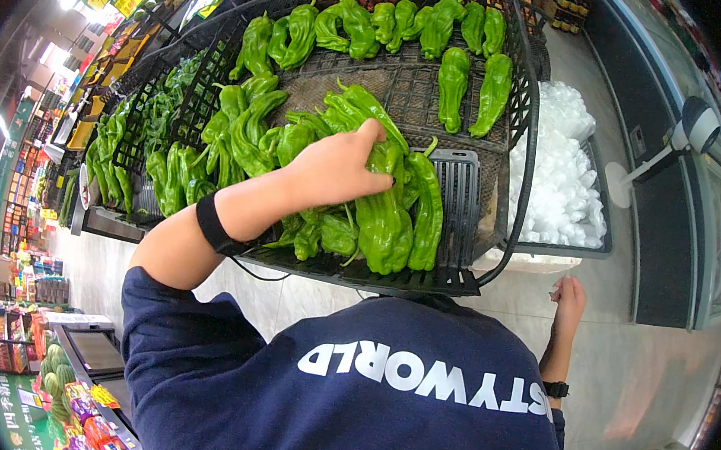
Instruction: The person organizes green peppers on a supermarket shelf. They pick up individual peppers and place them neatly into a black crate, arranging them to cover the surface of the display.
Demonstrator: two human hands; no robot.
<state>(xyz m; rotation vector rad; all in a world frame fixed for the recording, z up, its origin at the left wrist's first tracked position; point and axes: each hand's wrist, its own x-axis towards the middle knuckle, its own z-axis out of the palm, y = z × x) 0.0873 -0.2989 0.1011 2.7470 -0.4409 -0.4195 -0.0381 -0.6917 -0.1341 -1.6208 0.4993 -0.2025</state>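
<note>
My left hand [334,164] reaches over a heap of long green peppers in a black plastic crate. Its thumb and forefinger are around one green pepper [386,160]; the other fingers are hidden behind the hand and heap. Large wrinkled peppers [385,234] lie just below the thumb, at the near side. Along the far side of the crate [523,143] peppers stand in a row, and two more [453,91] lie at the far right. Outside the crate's near right corner, my right hand [570,296] hangs low with loosely bent fingers and no visible object in it.
White foam netting [557,172] fills a dark tray right of the crate. A black slotted plastic piece [455,188] lies inside the crate. Leafy greens and thinner peppers [113,156] sit at the left. A glass-fronted cabinet [713,213] stands at the far right.
</note>
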